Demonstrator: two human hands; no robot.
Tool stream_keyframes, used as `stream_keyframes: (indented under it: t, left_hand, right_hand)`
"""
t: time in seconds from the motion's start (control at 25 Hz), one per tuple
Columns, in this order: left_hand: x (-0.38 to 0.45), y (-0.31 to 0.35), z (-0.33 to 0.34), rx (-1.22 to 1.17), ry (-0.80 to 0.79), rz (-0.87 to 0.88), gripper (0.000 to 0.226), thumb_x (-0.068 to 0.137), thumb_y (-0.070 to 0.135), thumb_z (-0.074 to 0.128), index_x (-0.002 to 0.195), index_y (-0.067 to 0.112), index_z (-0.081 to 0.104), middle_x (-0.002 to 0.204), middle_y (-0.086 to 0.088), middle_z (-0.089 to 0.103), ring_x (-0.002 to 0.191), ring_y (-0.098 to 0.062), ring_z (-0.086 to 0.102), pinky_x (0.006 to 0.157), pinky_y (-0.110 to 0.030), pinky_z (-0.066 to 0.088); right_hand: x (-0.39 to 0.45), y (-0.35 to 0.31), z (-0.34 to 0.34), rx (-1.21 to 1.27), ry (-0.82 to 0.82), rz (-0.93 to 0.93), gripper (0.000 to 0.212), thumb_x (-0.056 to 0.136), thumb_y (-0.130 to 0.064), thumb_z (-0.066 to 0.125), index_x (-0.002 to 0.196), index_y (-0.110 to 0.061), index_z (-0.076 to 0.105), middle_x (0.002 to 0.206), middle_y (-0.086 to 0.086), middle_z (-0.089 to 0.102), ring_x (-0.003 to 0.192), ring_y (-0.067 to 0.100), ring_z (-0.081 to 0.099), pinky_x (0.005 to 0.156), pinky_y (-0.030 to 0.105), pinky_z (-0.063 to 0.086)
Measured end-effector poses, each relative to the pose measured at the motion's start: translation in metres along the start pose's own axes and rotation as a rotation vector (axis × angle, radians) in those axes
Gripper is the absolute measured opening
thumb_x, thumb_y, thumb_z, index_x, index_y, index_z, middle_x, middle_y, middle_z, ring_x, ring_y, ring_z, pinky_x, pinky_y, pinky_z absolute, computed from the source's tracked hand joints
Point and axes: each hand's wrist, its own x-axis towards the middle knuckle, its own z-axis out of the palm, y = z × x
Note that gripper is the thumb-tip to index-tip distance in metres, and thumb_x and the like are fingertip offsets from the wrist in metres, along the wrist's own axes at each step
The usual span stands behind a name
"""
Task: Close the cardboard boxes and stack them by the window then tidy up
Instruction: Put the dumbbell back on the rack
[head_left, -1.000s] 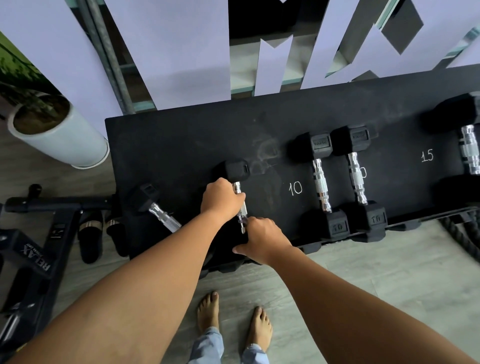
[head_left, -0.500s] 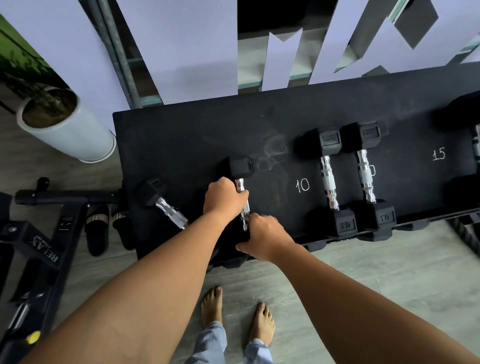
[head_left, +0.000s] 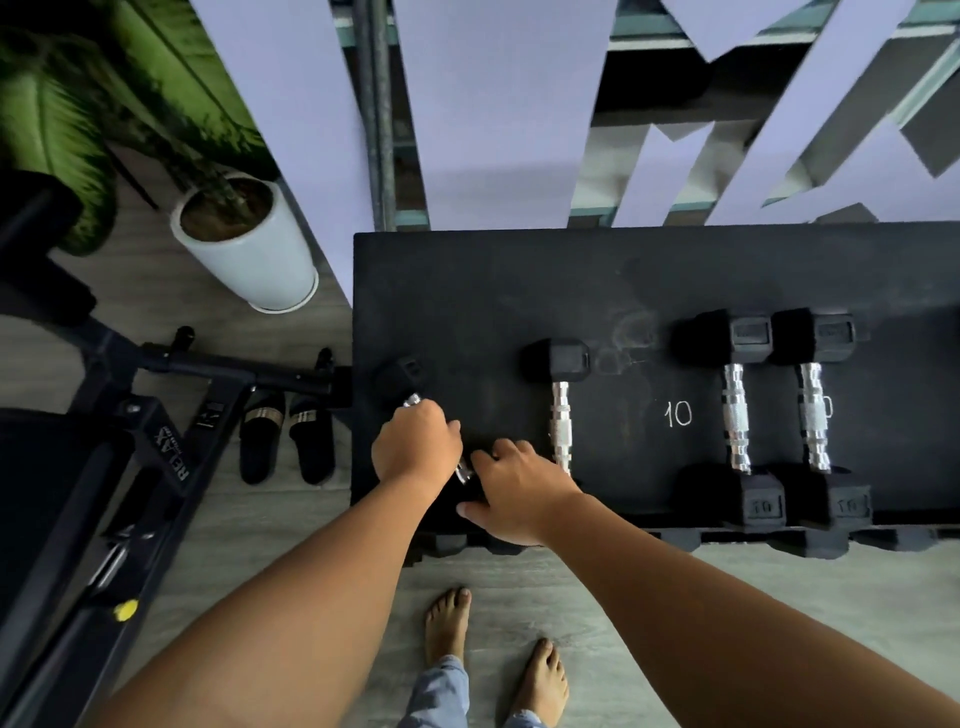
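While tilted, chrome-handled dumbbell (head_left: 410, 382) in left hand (head_left: 415, 447)

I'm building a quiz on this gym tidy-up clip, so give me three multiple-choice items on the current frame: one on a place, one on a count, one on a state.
1. Where do the black slippers lie?
A. on the black mat
B. on the floor left of the mat
C. inside the white plant pot

2. How many dumbbells show on the black mat?
A. two
B. four
C. seven

3. What is the left hand doing?
A. gripping the leftmost dumbbell's handle
B. resting flat on the floor
C. holding a slipper

Answers:
1 B, the pair sits on the grey floor beside the mat's left edge.
2 B, the leftmost one, the dumbbell beside it, and the pair marked 10.
3 A, its fingers curl round the chrome handle; the right hand lies beside it.
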Motion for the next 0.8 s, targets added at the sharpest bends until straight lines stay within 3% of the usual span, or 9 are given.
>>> stream_keyframes:
  t: [0.24, 0.44, 0.6, 0.8]
  left_hand:
    - [0.006, -0.019, 0.006, -0.119, -0.086, -0.101, 0.034, 0.089, 0.048, 0.065, 0.085, 0.015, 0.068, 0.085, -0.007, 0.069, 0.081, -0.032, 0.068, 0.059, -0.031, 0.043]
    - [0.023, -0.021, 0.015, -0.568, -0.166, -0.337, 0.026, 0.079, 0.035, 0.077, 0.081, 0.011, 0.066, 0.081, -0.009, 0.07, 0.07, -0.027, 0.069, 0.06, -0.031, 0.056]
    - [0.03, -0.023, 0.011, -0.563, -0.11, -0.336, 0.022, 0.073, 0.025, 0.08, 0.068, 0.012, 0.062, 0.069, -0.004, 0.065, 0.057, -0.016, 0.061, 0.042, -0.021, 0.038]
    - [0.044, -0.038, 0.003, -0.432, -0.146, -0.187, 0.031, 0.073, 0.033, 0.083, 0.064, 0.013, 0.061, 0.065, -0.002, 0.062, 0.063, -0.022, 0.064, 0.049, -0.025, 0.04]
  right_hand:
    - [0.013, -0.015, 0.01, -0.088, -0.041, 0.016, 0.068, 0.085, -0.05, 0.07, 0.134, -0.008, 0.047, 0.123, 0.015, 0.057, 0.115, 0.036, 0.054, 0.088, 0.043, 0.05]
    - [0.015, -0.018, 0.023, -0.106, 0.007, 0.034, 0.066, 0.088, -0.042, 0.072, 0.135, -0.005, 0.044, 0.123, 0.015, 0.056, 0.115, 0.037, 0.053, 0.088, 0.044, 0.051]
    - [0.018, -0.025, 0.025, -0.015, 0.029, 0.065, 0.06, 0.088, -0.042, 0.071, 0.131, -0.006, 0.048, 0.122, 0.014, 0.057, 0.116, 0.037, 0.051, 0.09, 0.044, 0.05]
    - [0.029, -0.05, 0.035, 0.102, 0.081, 0.122, 0.061, 0.084, -0.049, 0.074, 0.122, -0.006, 0.053, 0.117, 0.014, 0.06, 0.112, 0.036, 0.054, 0.089, 0.042, 0.05]
